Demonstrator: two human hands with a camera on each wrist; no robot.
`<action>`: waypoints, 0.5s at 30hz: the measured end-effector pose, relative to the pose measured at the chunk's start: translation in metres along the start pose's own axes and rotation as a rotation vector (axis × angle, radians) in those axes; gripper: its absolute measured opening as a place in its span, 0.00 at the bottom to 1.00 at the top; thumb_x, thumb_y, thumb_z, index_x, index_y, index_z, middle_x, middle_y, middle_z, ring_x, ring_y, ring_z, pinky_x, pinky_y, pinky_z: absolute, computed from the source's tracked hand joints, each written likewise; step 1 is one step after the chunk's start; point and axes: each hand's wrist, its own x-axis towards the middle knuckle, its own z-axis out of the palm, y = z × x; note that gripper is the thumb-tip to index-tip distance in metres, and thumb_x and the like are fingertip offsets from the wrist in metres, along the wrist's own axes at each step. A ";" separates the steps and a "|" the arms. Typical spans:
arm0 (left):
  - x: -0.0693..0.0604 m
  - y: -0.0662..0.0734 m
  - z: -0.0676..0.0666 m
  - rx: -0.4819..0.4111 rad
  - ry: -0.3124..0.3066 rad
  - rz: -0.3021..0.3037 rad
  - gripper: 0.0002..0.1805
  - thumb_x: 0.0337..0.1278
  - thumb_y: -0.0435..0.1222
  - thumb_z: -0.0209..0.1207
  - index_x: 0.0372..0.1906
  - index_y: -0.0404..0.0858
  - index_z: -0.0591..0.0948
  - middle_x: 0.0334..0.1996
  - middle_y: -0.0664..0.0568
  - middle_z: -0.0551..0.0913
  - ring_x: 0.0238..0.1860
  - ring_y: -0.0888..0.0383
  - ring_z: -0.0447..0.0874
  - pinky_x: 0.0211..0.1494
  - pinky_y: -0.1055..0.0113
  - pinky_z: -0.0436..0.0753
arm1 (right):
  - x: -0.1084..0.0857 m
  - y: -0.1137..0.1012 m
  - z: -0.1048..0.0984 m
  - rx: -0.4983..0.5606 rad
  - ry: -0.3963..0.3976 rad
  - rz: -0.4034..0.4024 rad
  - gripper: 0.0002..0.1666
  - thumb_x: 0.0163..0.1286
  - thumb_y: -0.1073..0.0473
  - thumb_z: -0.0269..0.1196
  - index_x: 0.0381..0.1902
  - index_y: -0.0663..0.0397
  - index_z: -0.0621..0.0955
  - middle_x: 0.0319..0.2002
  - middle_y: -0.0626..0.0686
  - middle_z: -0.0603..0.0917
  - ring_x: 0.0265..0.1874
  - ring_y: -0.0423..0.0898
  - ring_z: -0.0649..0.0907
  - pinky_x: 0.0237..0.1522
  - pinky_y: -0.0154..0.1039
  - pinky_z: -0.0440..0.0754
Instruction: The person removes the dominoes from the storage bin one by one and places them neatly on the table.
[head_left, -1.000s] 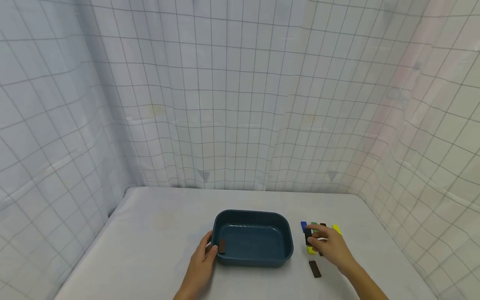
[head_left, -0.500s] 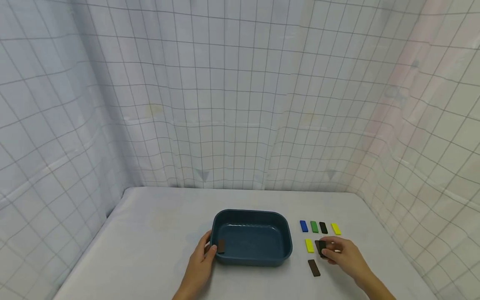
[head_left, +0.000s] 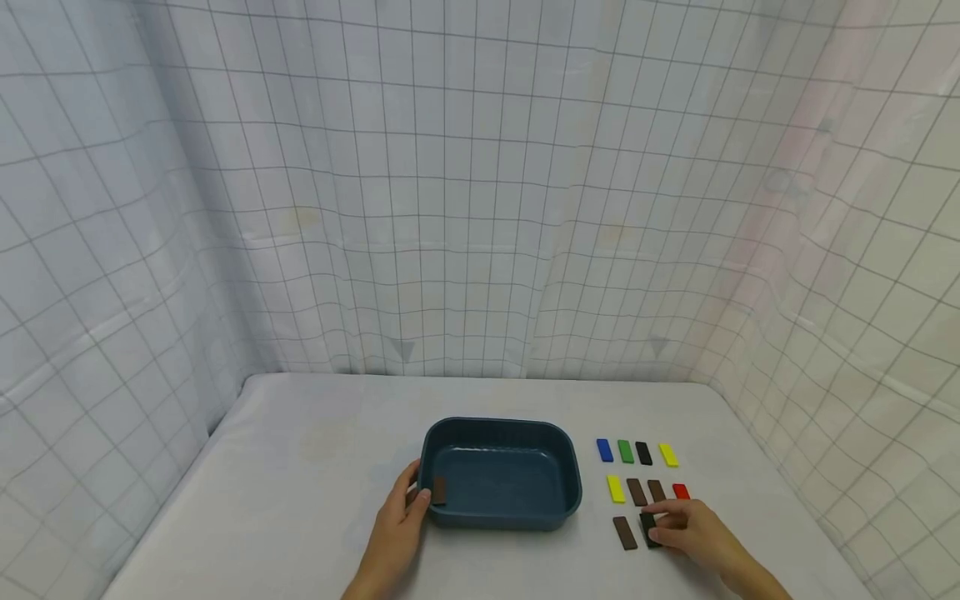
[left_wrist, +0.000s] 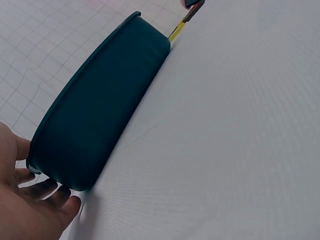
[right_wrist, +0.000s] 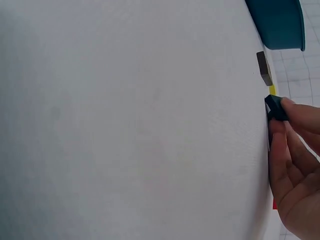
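My left hand (head_left: 397, 525) grips the left end of a dark teal rectangular basin (head_left: 501, 522), thumb at the rim and fingers along the outside wall. A brown domino-like block (head_left: 439, 491) lies inside, at the basin's left end. Right of the basin, my right hand (head_left: 693, 533) pinches a black block (head_left: 648, 531) between thumb and fingers, at the table surface. In the right wrist view this block (right_wrist: 276, 107) looks tilted. Just left of it lies a brown block (head_left: 625, 533); behind are two more brown blocks, a yellow one (head_left: 616, 489) and a red one (head_left: 681, 492), partly covered by the hand.
The back row holds blue (head_left: 604, 450), green (head_left: 626, 451), black (head_left: 643, 452) and yellow (head_left: 668, 454) blocks, spaced apart. A white cloth (head_left: 315, 450) covers the table. Gridded white curtains (head_left: 480, 208) stand behind and at both sides.
The right hand has carried the black block from near the blue and green blocks towards the front right, beside the front brown block. Brown and red blocks have come into view. The left hand stays on the basin.
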 end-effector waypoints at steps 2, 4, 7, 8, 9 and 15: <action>0.000 0.000 0.000 0.002 0.001 -0.001 0.31 0.83 0.39 0.49 0.81 0.34 0.57 0.76 0.34 0.62 0.72 0.36 0.67 0.70 0.44 0.71 | 0.001 0.000 0.001 -0.007 0.011 0.010 0.22 0.61 0.63 0.77 0.53 0.61 0.87 0.33 0.49 0.83 0.33 0.47 0.79 0.33 0.39 0.84; 0.000 0.001 0.000 0.002 0.002 -0.003 0.31 0.83 0.38 0.49 0.81 0.34 0.57 0.76 0.34 0.62 0.72 0.36 0.67 0.70 0.45 0.71 | 0.001 0.000 0.003 -0.020 0.024 0.016 0.21 0.60 0.64 0.77 0.52 0.60 0.88 0.32 0.49 0.82 0.33 0.47 0.78 0.32 0.39 0.83; 0.000 0.002 0.001 0.004 0.003 -0.005 0.31 0.83 0.38 0.49 0.81 0.34 0.57 0.76 0.34 0.62 0.72 0.36 0.67 0.70 0.44 0.71 | -0.001 0.000 0.004 -0.064 0.055 0.016 0.20 0.58 0.65 0.77 0.49 0.59 0.89 0.31 0.49 0.80 0.33 0.47 0.77 0.30 0.37 0.81; 0.000 0.002 0.001 0.004 0.003 -0.006 0.31 0.83 0.38 0.49 0.81 0.34 0.57 0.76 0.34 0.62 0.72 0.36 0.67 0.70 0.44 0.71 | -0.002 0.000 0.004 -0.076 0.062 0.014 0.19 0.58 0.65 0.78 0.49 0.59 0.89 0.31 0.49 0.80 0.33 0.47 0.77 0.29 0.37 0.81; 0.000 0.002 0.001 0.006 0.004 -0.006 0.31 0.83 0.38 0.49 0.81 0.34 0.57 0.76 0.34 0.62 0.72 0.35 0.67 0.70 0.44 0.71 | -0.002 0.000 0.004 -0.089 0.067 0.011 0.19 0.58 0.65 0.78 0.49 0.59 0.89 0.32 0.49 0.80 0.32 0.47 0.77 0.29 0.38 0.81; 0.001 0.002 0.002 0.006 0.013 -0.008 0.30 0.83 0.37 0.49 0.80 0.34 0.58 0.75 0.34 0.64 0.72 0.35 0.67 0.70 0.44 0.71 | 0.000 0.000 0.004 -0.111 0.053 0.016 0.17 0.59 0.65 0.77 0.48 0.56 0.90 0.32 0.49 0.78 0.32 0.46 0.78 0.31 0.40 0.83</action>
